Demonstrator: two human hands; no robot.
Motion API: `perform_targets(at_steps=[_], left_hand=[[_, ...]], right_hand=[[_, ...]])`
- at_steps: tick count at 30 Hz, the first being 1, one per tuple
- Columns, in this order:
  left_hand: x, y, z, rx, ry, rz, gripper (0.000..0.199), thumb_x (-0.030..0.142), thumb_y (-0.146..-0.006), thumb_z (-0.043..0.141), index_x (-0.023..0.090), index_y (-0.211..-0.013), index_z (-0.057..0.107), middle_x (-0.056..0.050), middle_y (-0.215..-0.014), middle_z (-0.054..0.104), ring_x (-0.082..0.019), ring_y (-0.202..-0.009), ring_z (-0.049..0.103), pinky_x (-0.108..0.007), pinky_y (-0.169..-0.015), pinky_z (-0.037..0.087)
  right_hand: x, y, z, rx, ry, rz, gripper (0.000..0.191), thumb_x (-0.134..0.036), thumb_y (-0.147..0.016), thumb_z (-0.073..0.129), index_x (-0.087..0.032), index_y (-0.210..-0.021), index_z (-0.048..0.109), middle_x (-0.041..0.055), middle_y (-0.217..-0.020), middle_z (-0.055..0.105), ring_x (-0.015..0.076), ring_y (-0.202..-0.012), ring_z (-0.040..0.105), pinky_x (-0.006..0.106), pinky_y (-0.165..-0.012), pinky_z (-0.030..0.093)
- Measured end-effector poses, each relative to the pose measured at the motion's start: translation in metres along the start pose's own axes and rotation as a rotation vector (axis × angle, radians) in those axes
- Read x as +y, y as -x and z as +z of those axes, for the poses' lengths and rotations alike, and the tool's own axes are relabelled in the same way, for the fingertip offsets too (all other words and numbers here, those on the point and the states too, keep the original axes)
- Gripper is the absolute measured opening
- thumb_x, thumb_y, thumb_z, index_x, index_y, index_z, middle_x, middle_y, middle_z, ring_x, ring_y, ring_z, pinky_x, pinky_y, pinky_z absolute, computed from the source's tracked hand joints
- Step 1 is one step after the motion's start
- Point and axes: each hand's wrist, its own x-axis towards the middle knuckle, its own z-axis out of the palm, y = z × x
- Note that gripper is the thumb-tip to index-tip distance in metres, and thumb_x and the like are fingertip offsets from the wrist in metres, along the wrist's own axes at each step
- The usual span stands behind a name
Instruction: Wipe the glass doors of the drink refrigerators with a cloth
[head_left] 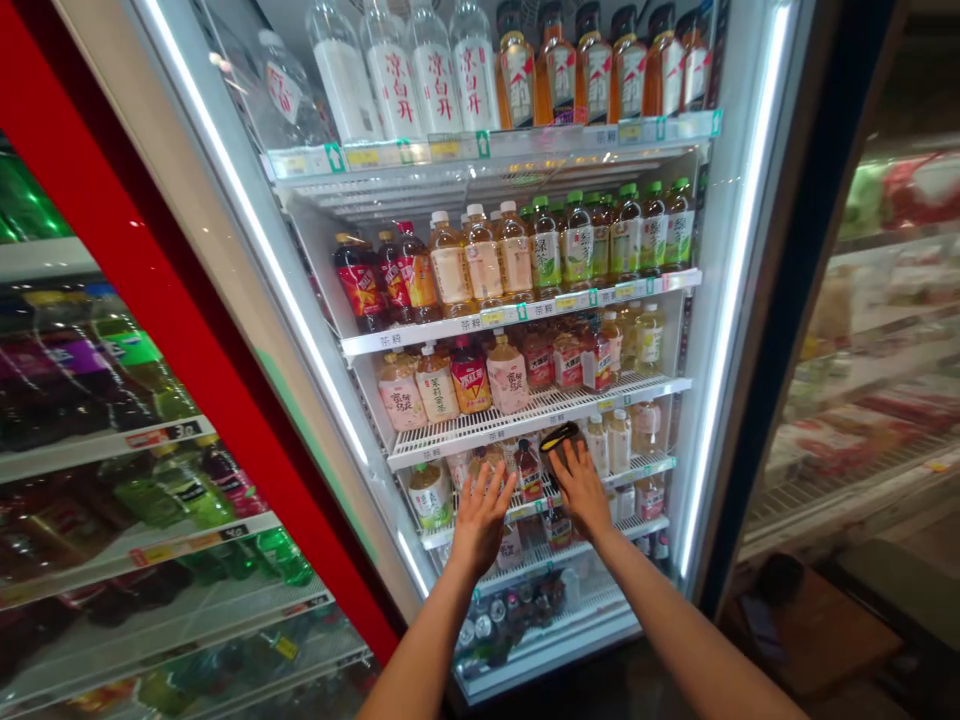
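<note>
My left hand is raised in front of a lower shelf of the lit drinks cooler, its fingers spread and nothing in them. Just behind its fingertips stands a pale bottle, partly covered. A dark object with a yellow stripe is in my right hand, at the front edge of that shelf; its kind is unclear and my fingers cover part of it. Between my hands stands a dark bottle with a red label. A green-capped tea bottle stands at the shelf's left end.
Bottled drinks line the upper shelves, including green tea bottles and clear water bottles. Bright light strips edge the cooler. A red-framed cooler stands left; stocked shelves and a brown box-like surface lie right.
</note>
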Motion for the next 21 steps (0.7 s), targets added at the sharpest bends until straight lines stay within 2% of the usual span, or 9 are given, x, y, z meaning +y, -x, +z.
perform_targets(at_steps=[3,5,7,9,11,13,15,18,21], left_hand=[[0.013,-0.012,0.006,0.012,-0.006,0.009,0.083,0.011,-0.082,0.058,0.029,-0.159,0.031,-0.006,-0.166,0.028,-0.030,-0.155,0.022,-0.056,-0.124,0.023],[0.021,-0.016,0.008,0.000,-0.012,0.027,0.084,0.014,-0.083,0.059,0.029,-0.159,0.029,-0.006,-0.167,0.026,-0.030,-0.155,0.023,-0.055,-0.125,0.022],[0.028,-0.018,0.009,-0.006,-0.018,0.050,0.084,0.018,-0.084,0.061,0.029,-0.160,0.028,-0.006,-0.167,0.025,-0.030,-0.155,0.023,-0.054,-0.125,0.023],[0.034,-0.021,0.011,0.012,-0.018,0.075,0.083,0.020,-0.085,0.062,0.030,-0.160,0.027,-0.005,-0.168,0.025,-0.029,-0.155,0.022,-0.054,-0.125,0.023],[0.040,-0.027,0.014,0.040,-0.007,0.097,0.083,0.018,-0.085,0.062,0.030,-0.159,0.029,-0.004,-0.168,0.026,-0.029,-0.156,0.019,-0.053,-0.126,0.021],[0.046,-0.034,0.015,0.050,0.013,0.104,0.083,0.015,-0.083,0.062,0.031,-0.159,0.030,-0.002,-0.168,0.025,-0.028,-0.157,0.016,-0.053,-0.126,0.020],[0.052,-0.043,0.014,0.039,0.031,0.103,0.084,0.012,-0.083,0.062,0.030,-0.158,0.031,-0.002,-0.168,0.025,-0.029,-0.157,0.014,-0.053,-0.126,0.019],[0.061,-0.053,0.010,0.030,0.055,0.129,0.080,0.013,-0.086,0.060,0.030,-0.158,0.031,-0.003,-0.167,0.027,-0.028,-0.157,0.016,-0.052,-0.126,0.022],[0.070,-0.058,0.009,0.040,0.075,0.148,0.078,0.013,-0.088,0.059,0.031,-0.158,0.031,-0.002,-0.167,0.029,-0.027,-0.156,0.018,-0.051,-0.125,0.025]], right_hand=[[0.034,-0.010,-0.013,0.065,-0.011,0.105,0.092,-0.005,-0.091,0.047,-0.036,-0.162,-0.003,0.0004,-0.170,-0.009,0.0341,-0.156,-0.002,0.061,-0.120,0.033],[0.045,0.004,-0.010,0.126,-0.014,0.244,0.089,-0.008,-0.093,0.045,-0.034,-0.162,-0.004,0.0022,-0.170,-0.010,0.0344,-0.156,-0.001,0.061,-0.117,0.037],[0.044,0.025,-0.001,0.155,-0.022,0.344,0.087,-0.008,-0.094,0.042,-0.033,-0.162,-0.005,0.0031,-0.170,-0.010,0.0347,-0.156,-0.001,0.060,-0.114,0.043],[0.037,0.038,0.008,0.122,-0.050,0.314,0.087,-0.005,-0.092,0.040,-0.033,-0.162,-0.005,0.0032,-0.170,-0.009,0.0347,-0.156,-0.002,0.059,-0.114,0.043],[0.034,0.034,0.009,0.079,-0.079,0.221,0.089,-0.003,-0.091,0.040,-0.033,-0.162,-0.003,0.0032,-0.171,-0.007,0.0345,-0.156,-0.002,0.059,-0.116,0.039],[0.045,0.018,0.001,0.074,-0.090,0.146,0.089,-0.003,-0.091,0.042,-0.034,-0.162,-0.001,0.0022,-0.171,-0.005,0.0340,-0.156,-0.002,0.059,-0.118,0.035],[0.069,0.002,-0.012,0.089,-0.080,0.114,0.088,-0.005,-0.092,0.043,-0.036,-0.162,0.000,0.0001,-0.171,-0.005,0.0330,-0.156,-0.002,0.059,-0.120,0.033],[0.105,0.004,-0.022,0.115,-0.063,0.180,0.087,-0.005,-0.093,0.042,-0.039,-0.161,0.000,-0.0016,-0.171,-0.004,0.0317,-0.156,-0.001,0.059,-0.119,0.035],[0.115,0.033,-0.012,0.144,-0.068,0.336,0.085,-0.007,-0.095,0.039,-0.035,-0.161,-0.004,0.0014,-0.171,-0.008,0.0330,-0.156,-0.001,0.059,-0.115,0.041]])
